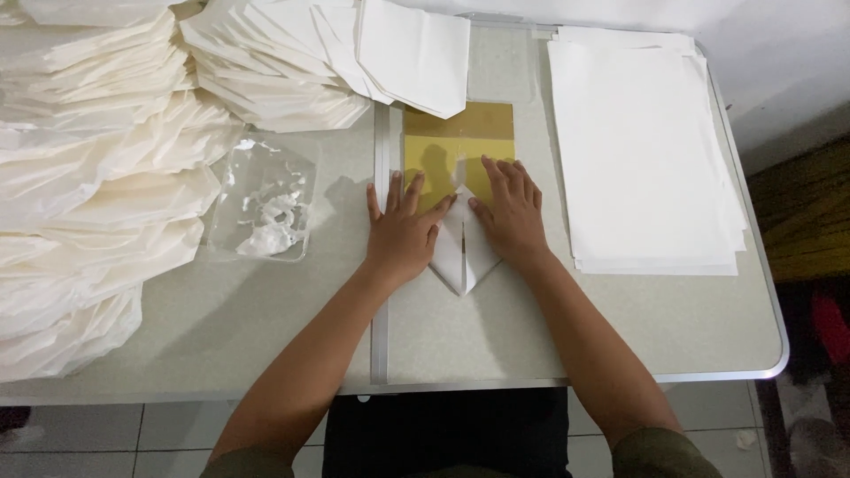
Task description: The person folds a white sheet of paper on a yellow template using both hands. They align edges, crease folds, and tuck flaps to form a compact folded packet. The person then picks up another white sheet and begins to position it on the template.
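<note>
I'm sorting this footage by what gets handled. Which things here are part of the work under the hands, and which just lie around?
In the work:
- left hand and right hand, flat on the folded white paper
- gold sheet under that paper

Lying about:
- stack of flat white sheets
- piles of folded papers
- clear plastic dish
- table

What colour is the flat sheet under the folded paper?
Gold-yellow sheet, seen in the head view.

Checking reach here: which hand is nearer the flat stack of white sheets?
Right. The right hand lies just beside the sheet stack; the left hand is farther off, beyond the folded paper.
</note>
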